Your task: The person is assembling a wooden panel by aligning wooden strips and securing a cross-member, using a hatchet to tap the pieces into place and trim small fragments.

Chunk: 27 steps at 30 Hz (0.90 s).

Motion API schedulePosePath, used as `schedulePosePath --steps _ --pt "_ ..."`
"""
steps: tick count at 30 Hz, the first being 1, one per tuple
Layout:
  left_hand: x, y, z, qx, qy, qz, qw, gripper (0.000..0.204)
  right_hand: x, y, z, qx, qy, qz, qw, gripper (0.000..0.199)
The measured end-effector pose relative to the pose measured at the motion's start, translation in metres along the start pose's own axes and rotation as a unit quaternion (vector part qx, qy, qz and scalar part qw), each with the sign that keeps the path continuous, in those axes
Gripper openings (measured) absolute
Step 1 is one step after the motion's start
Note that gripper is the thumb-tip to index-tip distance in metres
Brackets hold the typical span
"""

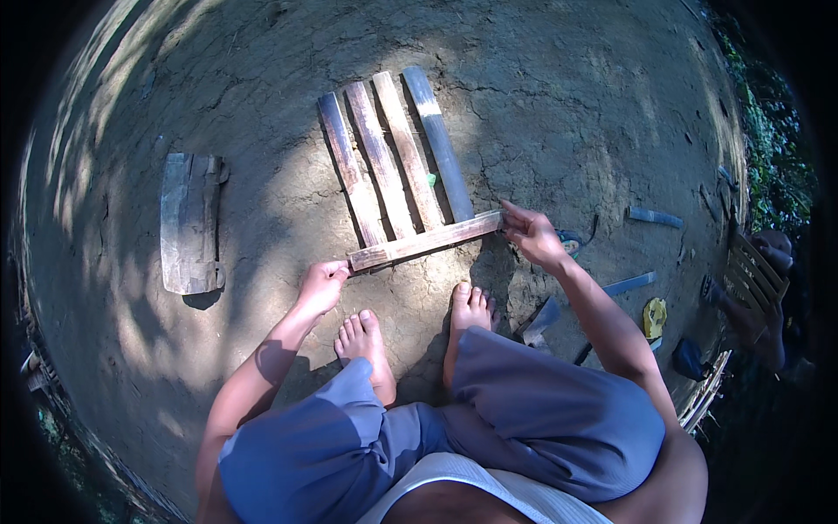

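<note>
Crosspiece (427,241): left hand (323,286) and right hand (532,236) are pinching opposite ends, seemingly steadying it across four slats (407,148).

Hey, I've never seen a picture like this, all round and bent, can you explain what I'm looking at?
There's no machine here: someone is working barehanded. The picture comes from a wide fisheye camera worn on the head, looking down, so straight edges bend. On the ground, four long strips lie side by side, with a crosswise strip at their near ends. The left hand holds its left end; the right hand has its fingers at the other, though how firmly is hard to tell. A broad piece of wood lies to the left, and a yellow item to the right.
</note>
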<state>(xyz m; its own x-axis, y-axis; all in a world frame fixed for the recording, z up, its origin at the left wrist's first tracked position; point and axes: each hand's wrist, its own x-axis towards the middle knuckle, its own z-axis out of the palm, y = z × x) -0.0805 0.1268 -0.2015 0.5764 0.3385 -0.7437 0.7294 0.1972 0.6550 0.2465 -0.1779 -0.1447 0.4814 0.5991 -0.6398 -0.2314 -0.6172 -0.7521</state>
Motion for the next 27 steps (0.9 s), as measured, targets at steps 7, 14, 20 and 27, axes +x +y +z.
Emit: schedulePosePath --steps 7,14,20,27 --pt "-0.011 0.024 0.010 0.057 -0.066 -0.054 0.995 0.032 -0.004 -0.020 0.001 -0.055 -0.017 0.029 0.998 0.061" --pt "-0.018 0.028 0.000 0.078 -0.083 -0.104 0.988 0.034 0.004 -0.034 0.011 -0.071 -0.030 0.045 0.996 0.059" --pt "-0.019 0.054 0.010 0.132 -0.096 -0.029 0.986 0.024 -0.004 -0.005 -0.006 -0.130 0.061 -0.025 0.989 0.052" --pt "-0.020 0.125 -0.021 0.187 -0.017 0.190 0.964 0.026 -0.075 -0.033 -0.011 -0.083 -0.130 -0.024 0.988 0.044"
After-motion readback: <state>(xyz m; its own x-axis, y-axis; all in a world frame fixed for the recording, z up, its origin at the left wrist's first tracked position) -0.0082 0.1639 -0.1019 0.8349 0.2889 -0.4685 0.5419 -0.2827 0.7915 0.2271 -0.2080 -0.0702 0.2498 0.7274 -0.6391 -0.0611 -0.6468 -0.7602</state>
